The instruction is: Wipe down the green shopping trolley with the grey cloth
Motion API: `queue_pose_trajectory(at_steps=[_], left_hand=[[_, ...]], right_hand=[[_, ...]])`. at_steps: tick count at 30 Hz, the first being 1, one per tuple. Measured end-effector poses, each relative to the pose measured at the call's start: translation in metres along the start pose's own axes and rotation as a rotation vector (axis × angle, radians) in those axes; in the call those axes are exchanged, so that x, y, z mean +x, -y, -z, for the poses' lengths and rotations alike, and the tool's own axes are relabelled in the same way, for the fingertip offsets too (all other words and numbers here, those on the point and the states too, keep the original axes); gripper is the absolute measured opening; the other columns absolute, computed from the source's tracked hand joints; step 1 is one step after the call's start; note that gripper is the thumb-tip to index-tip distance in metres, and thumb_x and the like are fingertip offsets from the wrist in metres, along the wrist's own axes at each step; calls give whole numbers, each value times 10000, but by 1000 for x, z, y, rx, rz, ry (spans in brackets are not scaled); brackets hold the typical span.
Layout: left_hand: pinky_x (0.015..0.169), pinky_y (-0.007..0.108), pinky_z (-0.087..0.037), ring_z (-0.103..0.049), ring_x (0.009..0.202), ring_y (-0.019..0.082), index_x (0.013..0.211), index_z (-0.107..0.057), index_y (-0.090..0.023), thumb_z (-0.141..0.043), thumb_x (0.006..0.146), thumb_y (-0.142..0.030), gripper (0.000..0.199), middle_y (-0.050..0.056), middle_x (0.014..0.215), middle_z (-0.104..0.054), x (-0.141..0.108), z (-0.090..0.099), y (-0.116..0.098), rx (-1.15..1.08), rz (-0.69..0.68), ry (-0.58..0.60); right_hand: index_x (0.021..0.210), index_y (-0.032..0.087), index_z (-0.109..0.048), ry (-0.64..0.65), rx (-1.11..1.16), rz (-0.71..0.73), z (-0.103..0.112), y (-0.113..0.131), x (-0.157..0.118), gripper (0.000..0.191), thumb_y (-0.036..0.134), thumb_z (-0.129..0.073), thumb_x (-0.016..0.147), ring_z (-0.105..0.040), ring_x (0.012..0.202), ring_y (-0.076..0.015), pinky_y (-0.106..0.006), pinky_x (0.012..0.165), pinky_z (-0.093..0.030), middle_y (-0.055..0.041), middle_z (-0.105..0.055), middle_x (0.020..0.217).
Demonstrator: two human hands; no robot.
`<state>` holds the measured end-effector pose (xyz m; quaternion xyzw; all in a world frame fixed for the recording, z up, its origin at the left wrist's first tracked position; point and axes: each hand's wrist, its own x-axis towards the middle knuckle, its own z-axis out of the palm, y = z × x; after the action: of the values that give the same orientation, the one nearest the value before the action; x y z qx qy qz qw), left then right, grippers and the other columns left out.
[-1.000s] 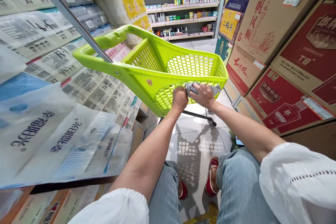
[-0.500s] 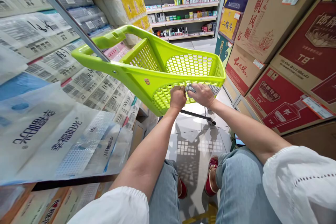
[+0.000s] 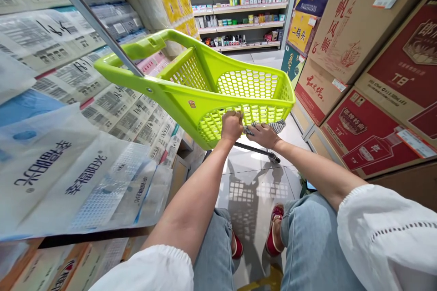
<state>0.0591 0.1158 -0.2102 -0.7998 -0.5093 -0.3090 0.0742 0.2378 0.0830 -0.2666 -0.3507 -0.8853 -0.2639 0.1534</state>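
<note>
A lime-green shopping cart [image 3: 175, 96] with lattice sides stands across the aisle in front of my knees. My left hand [image 3: 232, 125] is closed against the near lattice side, its fingers curled at the holes; they appear to grip the basket wall. Close to its right, my right hand [image 3: 262, 136] presses a grey-and-white striped cloth [image 3: 277, 126] to the lower part of the same side. The fingers lie over the cloth, and part of it sticks out to the right. The basket's inside shows no goods.
Packs of tissue paper [image 3: 82, 168] are stacked along the left. Cartons [image 3: 370, 134] with price tags rise on the right. Shelves [image 3: 239, 11] of bottles and boxes stand at the back. A cart wheel [image 3: 274, 158] rests on the tiled floor [image 3: 254, 186].
My right hand has slid down the basket side with the striped cloth. My left hand stays at nearly the same spot, and the cart has barely moved.
</note>
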Motion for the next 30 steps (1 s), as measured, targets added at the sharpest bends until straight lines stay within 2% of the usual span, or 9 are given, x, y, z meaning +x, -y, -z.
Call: queue_pose_trajectory(at_steps=[2,4,10,14,17,21,24,27,30], left_hand=[[852,397,-368,-554,938,274,926,-649,-152,-323,955,-332,373,137,877,-639,0,0,2,4,1,-3],[844,394,-372,-557,927,272,910,-650,-153,-320,955,-340,382,135,865,-641,0,0,4,9,2,-7],[841,383,-384,-565,901,255,880,-654,-173,-358,943,-317,335,114,850,-648,2,0,9,12,-9,-37],[824,383,-387,-564,885,257,881,-659,-163,-345,949,-334,363,121,842,-646,5,1,16,8,-19,-25],[822,371,-386,-562,878,248,889,-660,-161,-360,945,-330,349,115,837,-645,6,1,22,1,-32,-24],[828,367,-385,-560,883,249,891,-658,-167,-351,946,-348,360,118,847,-643,6,2,29,-5,-32,-13],[842,365,-386,-558,899,248,908,-656,-170,-330,953,-363,381,118,863,-644,6,3,33,-19,-28,-14],[850,363,-384,-556,920,248,942,-655,-169,-325,956,-357,380,119,887,-648,6,2,36,-27,-25,-26],[845,374,-385,-552,926,255,1019,-645,-156,-321,957,-341,378,131,912,-651,4,1,36,-1,-21,-29]], right_hand=[[989,270,-657,32,20,56,-2,2,-3,266,229,-397,949,-485,941,-185,-339,749,-304,-38,-602,1191],[979,262,-660,40,31,41,1,1,0,260,232,-404,947,-487,935,-182,-333,743,-305,-41,-603,1187],[1006,250,-659,-124,-3,-213,38,-22,37,295,297,-372,960,-488,967,-213,-355,796,-325,-75,-570,1217],[1103,251,-629,-242,-35,-342,57,-35,55,312,320,-360,962,-470,1027,-246,-384,834,-328,-92,-542,1248],[1086,266,-629,-204,-53,-288,47,-28,53,289,303,-373,958,-468,1019,-235,-382,825,-320,-75,-533,1281],[1019,265,-644,-46,-48,-107,14,-5,31,264,251,-390,951,-481,966,-205,-358,784,-319,-60,-570,1240],[1015,261,-646,23,-23,21,0,4,20,268,222,-388,949,-487,950,-195,-345,768,-318,-60,-585,1221],[1006,257,-648,8,-39,-7,4,0,24,279,243,-373,958,-488,957,-201,-347,766,-315,-62,-573,1241],[1007,259,-653,-44,-67,-122,25,-14,35,299,278,-357,965,-488,960,-208,-354,780,-318,-61,-570,1236]])
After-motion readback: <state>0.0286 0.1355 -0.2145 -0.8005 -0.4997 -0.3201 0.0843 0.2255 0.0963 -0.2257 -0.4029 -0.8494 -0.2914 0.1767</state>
